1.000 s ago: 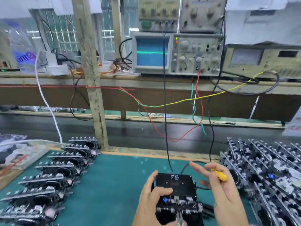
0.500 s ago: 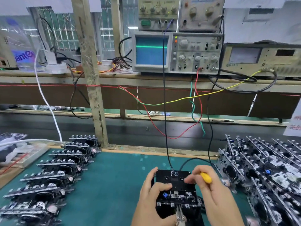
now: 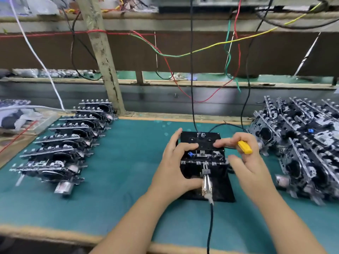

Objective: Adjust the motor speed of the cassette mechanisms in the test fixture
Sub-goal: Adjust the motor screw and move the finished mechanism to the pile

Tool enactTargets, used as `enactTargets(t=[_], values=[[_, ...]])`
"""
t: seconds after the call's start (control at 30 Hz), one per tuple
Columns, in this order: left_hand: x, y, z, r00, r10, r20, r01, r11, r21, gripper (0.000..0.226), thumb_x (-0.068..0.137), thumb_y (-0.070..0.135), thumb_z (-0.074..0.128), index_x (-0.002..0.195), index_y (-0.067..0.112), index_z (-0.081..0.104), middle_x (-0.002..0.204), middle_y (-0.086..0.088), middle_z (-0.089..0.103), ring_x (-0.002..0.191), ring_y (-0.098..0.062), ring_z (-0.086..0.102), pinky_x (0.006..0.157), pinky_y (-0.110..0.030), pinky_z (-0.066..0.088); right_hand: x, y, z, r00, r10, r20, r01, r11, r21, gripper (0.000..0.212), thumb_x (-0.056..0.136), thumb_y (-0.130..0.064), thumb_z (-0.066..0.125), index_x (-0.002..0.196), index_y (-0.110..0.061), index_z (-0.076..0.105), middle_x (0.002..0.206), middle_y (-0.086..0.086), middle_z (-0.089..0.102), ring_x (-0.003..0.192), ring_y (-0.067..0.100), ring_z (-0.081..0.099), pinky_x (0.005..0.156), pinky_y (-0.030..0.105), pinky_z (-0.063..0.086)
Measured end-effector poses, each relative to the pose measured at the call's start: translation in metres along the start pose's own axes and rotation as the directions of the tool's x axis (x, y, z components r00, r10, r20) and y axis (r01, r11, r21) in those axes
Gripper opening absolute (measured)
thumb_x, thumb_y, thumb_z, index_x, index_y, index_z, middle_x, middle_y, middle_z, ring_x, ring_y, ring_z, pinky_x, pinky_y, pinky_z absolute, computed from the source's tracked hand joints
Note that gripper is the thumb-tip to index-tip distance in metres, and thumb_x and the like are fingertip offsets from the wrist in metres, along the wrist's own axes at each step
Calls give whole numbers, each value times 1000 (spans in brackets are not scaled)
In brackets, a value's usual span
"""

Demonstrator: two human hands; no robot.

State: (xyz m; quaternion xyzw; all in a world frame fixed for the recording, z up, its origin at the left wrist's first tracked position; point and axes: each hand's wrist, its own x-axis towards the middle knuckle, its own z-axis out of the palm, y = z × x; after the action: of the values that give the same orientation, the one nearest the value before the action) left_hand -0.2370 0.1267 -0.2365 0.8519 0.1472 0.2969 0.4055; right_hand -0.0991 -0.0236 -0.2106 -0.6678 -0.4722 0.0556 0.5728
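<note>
On one test fixture (image 3: 205,162), two hands (image 3: 176,162) (image 3: 245,162), one yellow screwdriver (image 3: 244,147).

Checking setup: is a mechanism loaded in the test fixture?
Loaded. A cassette mechanism sits in the black test fixture, steadied by the left hand; the right hand holds a yellow screwdriver.

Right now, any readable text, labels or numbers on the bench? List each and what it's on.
"PE": handwritten in white on the top of the black test fixture between the hands.
Nothing else is legible: the cassette mechanisms on the left and the pile on the right show no readable print, and the instruments on the upper shelf are cut off by the frame.
</note>
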Motion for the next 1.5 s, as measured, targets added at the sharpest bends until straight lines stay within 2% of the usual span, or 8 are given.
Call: enactTargets(t=[0.2,0.77,0.97,1.1,1.2,1.33,1.43,1.5], values=[[3,-1,2,999,-5,-49,5,1000,2,77,59,28,97,119,48,54,163,22,13,146,6,22,104,-1,24,-7,9,-7,993,11,116,-16,999,47,55,69,-8,49,119,-28,35,132,3,62,138,27,46,114,58,30],[4,3,6,993,24,-118,-26,1000,-10,72,60,30,96,107,60,51,161,25,19,142,9,28,99,3,24,-6,-3,-5,993,67,93,-69,998,14,45,84,-6,60,109,-37,40,129,-9,65,136,12,50,103,40,39],[-4,-4,10,994,36,-108,-41,998,-46,69,58,34,92,113,54,55,159,33,14,143,3,33,102,-21,37,-11,3,-1,998,58,36,-60,998,30,44,78,-19,58,115,-38,43,129,-10,65,133,6,52,101,40,41],[6,-3,-6,992,-122,-18,110,942,-318,75,39,28,84,109,43,61,156,3,40,135,-18,48,101,-32,43,0,11,0,999,36,-16,-35,998,52,33,95,-14,62,99,-46,53,110,-2,76,121,13,65,92,41,51],[14,0,-11,982,-188,30,181,879,-440,60,54,17,81,100,51,63,148,1,46,136,-21,45,108,-33,37,9,-1,-2,995,57,-85,-47,993,109,18,92,-32,50,102,-42,61,92,2,79,104,12,72,95,30,48],[12,-1,-1,999,-38,15,41,983,-181,75,73,42,87,121,75,40,151,39,14,144,7,24,113,-17,31,24,-27,-9,965,45,-257,-2,986,166,21,85,-32,62,100,-36,76,71,0,70,64,9,61,65,14,50],[7,-3,6,997,21,-75,-27,997,-70,70,64,38,90,117,59,50,155,40,8,143,4,31,108,-30,41,33,-47,-10,977,33,-211,5,984,180,16,79,-39,67,88,-30,77,91,-6,71,79,9,65,73,14,52],[4,0,9,994,14,-111,-19,998,-53,68,61,38,91,114,56,51,157,38,10,142,8,30,103,-20,39,37,-56,-10,979,76,-188,-32,973,227,12,78,-37,70,86,-28,74,90,0,74,82,16,70,76,21,57]])
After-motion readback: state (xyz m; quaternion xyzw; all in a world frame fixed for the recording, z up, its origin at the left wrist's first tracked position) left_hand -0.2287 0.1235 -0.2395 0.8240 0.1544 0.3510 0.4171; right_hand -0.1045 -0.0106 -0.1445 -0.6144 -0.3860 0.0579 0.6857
